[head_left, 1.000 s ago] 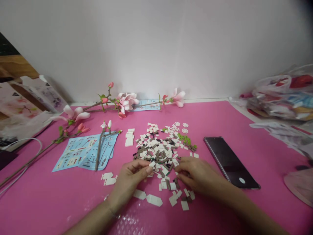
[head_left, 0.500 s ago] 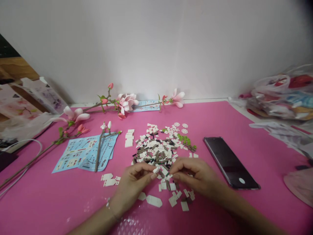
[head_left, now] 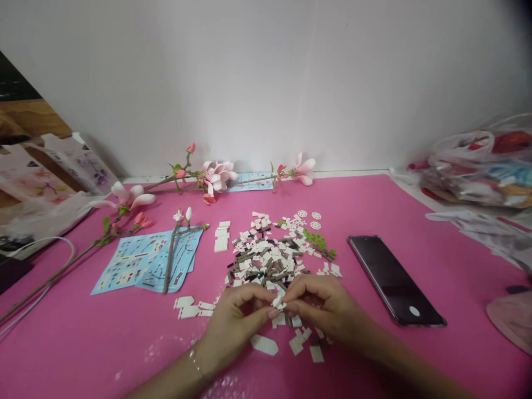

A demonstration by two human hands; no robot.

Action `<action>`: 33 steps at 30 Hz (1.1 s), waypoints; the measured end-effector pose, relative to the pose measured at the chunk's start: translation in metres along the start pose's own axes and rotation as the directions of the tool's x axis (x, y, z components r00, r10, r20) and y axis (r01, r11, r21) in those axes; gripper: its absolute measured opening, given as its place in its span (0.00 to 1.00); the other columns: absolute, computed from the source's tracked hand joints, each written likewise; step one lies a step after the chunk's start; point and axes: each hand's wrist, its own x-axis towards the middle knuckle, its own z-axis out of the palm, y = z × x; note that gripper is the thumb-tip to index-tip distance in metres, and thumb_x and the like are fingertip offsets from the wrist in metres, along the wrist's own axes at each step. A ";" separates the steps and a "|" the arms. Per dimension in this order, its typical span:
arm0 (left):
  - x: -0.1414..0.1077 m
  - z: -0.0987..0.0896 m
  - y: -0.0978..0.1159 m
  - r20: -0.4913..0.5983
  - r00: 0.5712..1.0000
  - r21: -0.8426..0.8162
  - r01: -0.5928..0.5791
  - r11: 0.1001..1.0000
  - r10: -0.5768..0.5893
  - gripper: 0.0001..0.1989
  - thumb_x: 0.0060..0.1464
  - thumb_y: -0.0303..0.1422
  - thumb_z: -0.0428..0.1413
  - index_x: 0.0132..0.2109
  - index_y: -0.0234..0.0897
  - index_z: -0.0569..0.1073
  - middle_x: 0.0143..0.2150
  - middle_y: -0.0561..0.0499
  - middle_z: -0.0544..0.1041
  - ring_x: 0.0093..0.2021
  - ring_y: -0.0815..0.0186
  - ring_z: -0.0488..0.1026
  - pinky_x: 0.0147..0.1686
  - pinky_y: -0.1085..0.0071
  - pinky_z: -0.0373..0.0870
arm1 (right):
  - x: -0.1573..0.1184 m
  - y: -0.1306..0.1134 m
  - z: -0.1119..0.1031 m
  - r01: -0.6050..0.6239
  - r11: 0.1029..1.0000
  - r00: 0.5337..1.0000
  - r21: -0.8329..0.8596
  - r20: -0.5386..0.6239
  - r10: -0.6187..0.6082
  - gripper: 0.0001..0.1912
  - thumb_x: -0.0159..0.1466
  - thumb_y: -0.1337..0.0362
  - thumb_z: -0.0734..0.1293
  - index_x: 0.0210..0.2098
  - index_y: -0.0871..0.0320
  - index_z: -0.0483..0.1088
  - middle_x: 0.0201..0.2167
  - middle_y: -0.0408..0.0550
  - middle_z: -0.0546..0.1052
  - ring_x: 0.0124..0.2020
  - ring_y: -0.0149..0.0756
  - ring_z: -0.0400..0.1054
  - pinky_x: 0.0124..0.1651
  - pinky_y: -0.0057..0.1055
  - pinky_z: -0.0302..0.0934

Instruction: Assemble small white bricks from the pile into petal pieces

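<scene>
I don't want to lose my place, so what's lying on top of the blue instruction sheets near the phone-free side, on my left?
A brown stem with white buds lies across the sheets. The print right beneath it is covered.

Pink mat (head_left: 415, 227) bearing loose bricks (head_left: 266, 260), leaflets (head_left: 124, 266), phone (head_left: 395, 280)

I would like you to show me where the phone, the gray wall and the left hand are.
Phone (head_left: 394, 281): head view, on its dark screen.
Gray wall (head_left: 266, 83): head view, its middle.
Left hand (head_left: 238, 316): head view, back of hand.
</scene>
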 end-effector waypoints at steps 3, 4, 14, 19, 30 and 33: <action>0.000 0.000 -0.005 0.035 0.999 -0.020 0.004 1.000 -0.003 0.06 0.44 0.32 0.64 0.31 0.34 0.76 0.24 0.50 0.75 0.25 0.67 0.70 0.26 0.72 0.65 | 0.000 0.000 0.001 -0.007 1.000 1.000 0.030 -0.015 0.007 0.05 0.59 0.65 0.67 0.30 0.59 0.75 0.26 0.45 0.76 0.26 0.28 0.69 0.28 0.23 0.62; 0.000 0.000 -0.006 0.041 0.999 -0.015 0.002 1.000 -0.001 0.07 0.45 0.32 0.63 0.31 0.34 0.76 0.24 0.50 0.75 0.25 0.66 0.70 0.26 0.72 0.66 | 0.000 0.000 0.002 -0.011 0.999 1.000 0.040 -0.016 0.011 0.05 0.59 0.65 0.67 0.30 0.59 0.75 0.26 0.45 0.76 0.26 0.28 0.69 0.28 0.23 0.62; -0.002 0.001 -0.002 0.019 1.000 0.039 0.000 0.999 -0.001 0.06 0.49 0.34 0.61 0.30 0.34 0.75 0.24 0.50 0.75 0.25 0.66 0.71 0.25 0.71 0.66 | 0.000 0.008 0.009 -0.194 0.919 0.981 0.343 0.046 0.189 0.10 0.55 0.60 0.71 0.28 0.61 0.72 0.22 0.42 0.72 0.21 0.26 0.66 0.24 0.23 0.61; -0.002 0.002 -0.002 0.014 1.000 0.022 -0.024 0.999 0.023 0.05 0.47 0.32 0.62 0.29 0.35 0.76 0.24 0.50 0.75 0.25 0.67 0.70 0.26 0.72 0.65 | 0.001 0.002 0.007 -0.109 0.976 0.994 0.187 0.014 0.108 0.05 0.54 0.65 0.71 0.27 0.61 0.72 0.25 0.45 0.74 0.27 0.29 0.68 0.30 0.26 0.62; 0.000 0.001 0.010 -0.098 0.990 -0.073 0.096 0.993 -0.103 0.04 0.42 0.31 0.64 0.27 0.35 0.78 0.22 0.52 0.75 0.22 0.71 0.66 0.22 0.76 0.62 | -0.004 0.006 -0.001 -0.069 0.925 0.994 0.375 -0.052 0.096 0.08 0.58 0.63 0.69 0.27 0.58 0.66 0.24 0.43 0.73 0.24 0.29 0.68 0.27 0.26 0.63; 0.001 0.001 0.009 -0.105 0.991 -0.033 0.076 0.997 -0.079 0.03 0.42 0.31 0.64 0.27 0.36 0.79 0.22 0.51 0.75 0.24 0.69 0.67 0.23 0.75 0.63 | -0.002 0.004 -0.003 -0.046 0.964 0.999 0.262 -0.013 0.051 0.04 0.59 0.64 0.68 0.32 0.58 0.73 0.27 0.44 0.74 0.27 0.29 0.69 0.28 0.24 0.63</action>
